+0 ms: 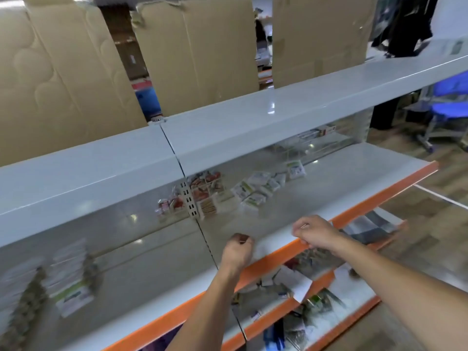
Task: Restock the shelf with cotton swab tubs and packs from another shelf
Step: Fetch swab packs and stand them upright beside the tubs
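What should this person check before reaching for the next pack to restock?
1. Left hand free: ok, fingers curled, nothing visibly held.
2. Right hand free: ok, fingers curled over the orange shelf edge, no pack seen.
3. Bare space on the shelf ahead of the hands: ok.
4. White packs lying at the back: ok, within view, loosely piled.
5. Stacked packs on the left section: cannot tell what they are, blurred.
6. Tubs present: cannot tell.
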### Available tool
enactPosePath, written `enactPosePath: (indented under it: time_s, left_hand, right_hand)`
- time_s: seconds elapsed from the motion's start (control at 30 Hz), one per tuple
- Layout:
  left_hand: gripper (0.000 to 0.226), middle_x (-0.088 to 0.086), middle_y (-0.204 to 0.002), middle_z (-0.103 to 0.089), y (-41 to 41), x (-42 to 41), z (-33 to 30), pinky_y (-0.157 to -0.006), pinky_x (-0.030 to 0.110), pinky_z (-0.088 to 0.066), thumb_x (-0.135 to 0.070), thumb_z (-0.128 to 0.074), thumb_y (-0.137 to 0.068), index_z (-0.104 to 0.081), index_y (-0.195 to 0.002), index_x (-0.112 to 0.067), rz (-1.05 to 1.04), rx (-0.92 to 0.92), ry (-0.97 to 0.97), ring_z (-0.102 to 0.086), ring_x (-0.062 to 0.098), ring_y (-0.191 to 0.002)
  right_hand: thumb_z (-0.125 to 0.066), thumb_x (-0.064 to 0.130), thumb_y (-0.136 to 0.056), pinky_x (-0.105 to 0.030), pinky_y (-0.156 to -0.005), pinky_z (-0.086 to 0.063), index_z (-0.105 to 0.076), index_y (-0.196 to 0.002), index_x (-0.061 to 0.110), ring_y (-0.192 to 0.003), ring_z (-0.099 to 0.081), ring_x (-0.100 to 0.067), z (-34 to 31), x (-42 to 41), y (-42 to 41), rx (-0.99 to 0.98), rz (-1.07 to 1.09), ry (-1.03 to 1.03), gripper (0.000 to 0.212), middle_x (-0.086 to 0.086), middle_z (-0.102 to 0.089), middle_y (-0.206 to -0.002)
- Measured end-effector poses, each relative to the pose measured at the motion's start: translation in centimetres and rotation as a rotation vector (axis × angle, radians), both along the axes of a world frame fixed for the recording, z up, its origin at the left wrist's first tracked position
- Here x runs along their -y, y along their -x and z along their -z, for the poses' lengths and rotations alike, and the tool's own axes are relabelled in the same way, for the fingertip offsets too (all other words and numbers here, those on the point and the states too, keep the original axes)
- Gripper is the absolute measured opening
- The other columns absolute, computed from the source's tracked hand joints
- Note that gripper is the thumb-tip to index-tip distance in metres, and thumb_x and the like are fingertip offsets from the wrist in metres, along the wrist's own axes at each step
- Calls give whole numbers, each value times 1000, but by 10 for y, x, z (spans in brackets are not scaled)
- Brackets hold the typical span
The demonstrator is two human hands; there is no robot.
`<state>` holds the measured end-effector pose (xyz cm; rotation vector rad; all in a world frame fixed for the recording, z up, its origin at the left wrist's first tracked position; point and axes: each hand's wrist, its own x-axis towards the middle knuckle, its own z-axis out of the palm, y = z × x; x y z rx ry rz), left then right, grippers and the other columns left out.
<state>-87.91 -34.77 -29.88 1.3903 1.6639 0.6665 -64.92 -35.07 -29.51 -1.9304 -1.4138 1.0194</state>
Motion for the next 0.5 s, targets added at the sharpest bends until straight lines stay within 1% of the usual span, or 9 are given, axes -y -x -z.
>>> enactPosePath:
  time_s: [0.07,0.13,0.2,0.3,0.37,0.43,0.5]
  left_hand:
    - [23,2,-99,-65,-14,-8,1,-78,25,-44,-32,-56,-95,-65,-106,-15,3,-2,5,-61,22,-93]
    - [15,2,-94,-65,-28,-19,1,-80,28,-46,-30,-57,-94,-63,-99,-17,-2,2,3,-60,22,-88]
    - [11,2,-90,-64,-42,-31,0,-80,29,-49,-29,-57,-93,-61,-93,-19,4,-8,3,-63,25,-88]
    - [17,2,-97,-66,-59,-50,1,-83,30,-49,-33,-56,-93,-64,-97,-19,47,-71,-12,-64,26,-97]
    - [17,5,-102,-69,-71,-67,2,-80,29,-48,-33,-56,-92,-64,-96,-19,72,-96,-25,-64,25,-95]
    - [15,6,-99,-70,-83,-84,3,-77,30,-48,-33,-56,-92,-63,-91,-20,83,-81,-28,-65,26,-94]
    - [16,4,-90,-68,-94,-100,2,-70,29,-44,-34,-56,-91,-63,-89,-20,97,-62,-36,-65,26,-93]
  right_hand:
    - [-69,30,-80,-31,-61,-54,-72,-86,22,-62,-65,-15,3,-7,-18,-20,35,2,11,-1,-70,-68]
    - [-69,33,-80,-32,-64,-57,-71,-88,23,-72,-71,-18,6,-14,-34,-38,52,14,14,-3,-73,-78]
    - [-69,36,-79,-30,-60,-57,-71,-89,24,-76,-73,-19,10,-22,-47,-52,60,26,16,-4,-74,-83]
    - [-69,36,-74,-26,-54,-52,-72,-85,23,-71,-72,-16,13,-36,-60,-67,83,32,17,-4,-73,-82]
    - [-69,30,-75,-24,-52,-49,-71,-84,20,-63,-68,-15,13,-47,-69,-83,113,18,13,-5,-71,-79]
    - [-70,26,-79,-20,-48,-46,-71,-85,21,-60,-66,-14,12,-57,-78,-82,135,6,8,-3,-70,-79]
    - [-71,28,-80,-21,-48,-46,-70,-86,22,-67,-68,-17,8,-67,-87,-61,147,-5,9,-4,-71,-80]
